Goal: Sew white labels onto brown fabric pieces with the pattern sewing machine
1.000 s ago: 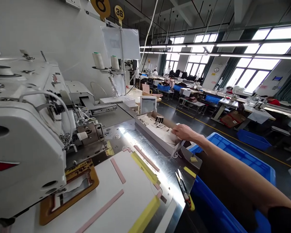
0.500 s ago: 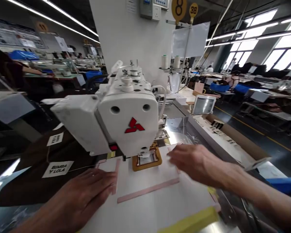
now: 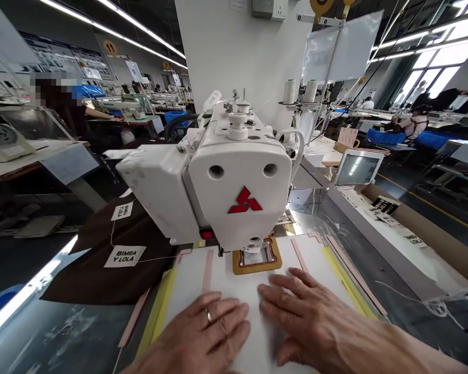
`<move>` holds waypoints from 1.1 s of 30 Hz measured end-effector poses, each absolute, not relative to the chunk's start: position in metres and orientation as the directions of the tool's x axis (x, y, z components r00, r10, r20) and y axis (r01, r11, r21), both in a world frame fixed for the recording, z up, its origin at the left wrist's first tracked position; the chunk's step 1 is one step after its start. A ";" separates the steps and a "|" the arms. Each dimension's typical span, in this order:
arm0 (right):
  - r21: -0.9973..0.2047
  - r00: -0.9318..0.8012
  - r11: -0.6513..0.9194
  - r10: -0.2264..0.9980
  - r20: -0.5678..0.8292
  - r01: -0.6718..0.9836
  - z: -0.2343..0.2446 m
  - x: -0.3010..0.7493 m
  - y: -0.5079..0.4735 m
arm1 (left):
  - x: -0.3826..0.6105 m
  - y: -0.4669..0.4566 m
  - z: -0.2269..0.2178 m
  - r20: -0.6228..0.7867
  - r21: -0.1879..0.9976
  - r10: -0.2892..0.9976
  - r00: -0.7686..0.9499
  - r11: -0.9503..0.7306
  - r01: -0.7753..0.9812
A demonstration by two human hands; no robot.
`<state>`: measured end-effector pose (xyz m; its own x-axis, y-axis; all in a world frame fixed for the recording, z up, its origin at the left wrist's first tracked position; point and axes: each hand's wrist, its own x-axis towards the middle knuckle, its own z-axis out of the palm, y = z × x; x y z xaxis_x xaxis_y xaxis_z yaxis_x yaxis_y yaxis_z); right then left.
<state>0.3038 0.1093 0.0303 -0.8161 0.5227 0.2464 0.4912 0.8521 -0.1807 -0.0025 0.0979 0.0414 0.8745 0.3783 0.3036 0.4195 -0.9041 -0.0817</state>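
Both my hands lie flat, side by side, on a white template board (image 3: 315,254) edged with pink and yellow strips. My left hand (image 3: 203,337), a ring on one finger, has its fingers spread on the board's near middle. Just right of it, my right hand (image 3: 312,322) is open and pressing down too. Ahead of my fingertips an orange clamp frame (image 3: 257,262) sits under the head of a white sewing machine (image 3: 226,182) with a red emblem.
Dark brown fabric (image 3: 101,275) with white "BIMBA Y LOLA" labels (image 3: 124,255) lies at the left. At the right a long cardboard tray (image 3: 432,234) holds more labels, behind it a small screen (image 3: 356,169). Thread cones (image 3: 296,91) stand at the back. Other people work at distant tables.
My right hand came back from the label tray at the right and now rests flat on the board. My left hand slid in beside it. The view turned left toward the machine.
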 end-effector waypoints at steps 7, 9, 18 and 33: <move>-0.319 -0.698 0.754 0.655 0.290 0.574 0.028 0.305 0.113 | 0.002 0.096 0.037 0.265 -0.067 0.452 0.852 -0.873 0.484; -0.310 -0.682 0.727 0.685 0.256 0.613 0.029 0.304 0.115 | 0.004 0.096 0.037 0.265 -0.056 0.450 0.852 -0.876 0.480; -0.269 -0.710 0.743 0.667 0.227 0.612 0.026 0.314 0.117 | -0.001 0.099 0.035 0.249 -0.009 0.514 0.821 -0.846 0.533; -0.209 -0.779 0.826 0.564 0.274 0.524 0.026 0.309 0.126 | -0.007 0.145 0.025 0.046 0.081 0.582 0.812 -0.812 0.577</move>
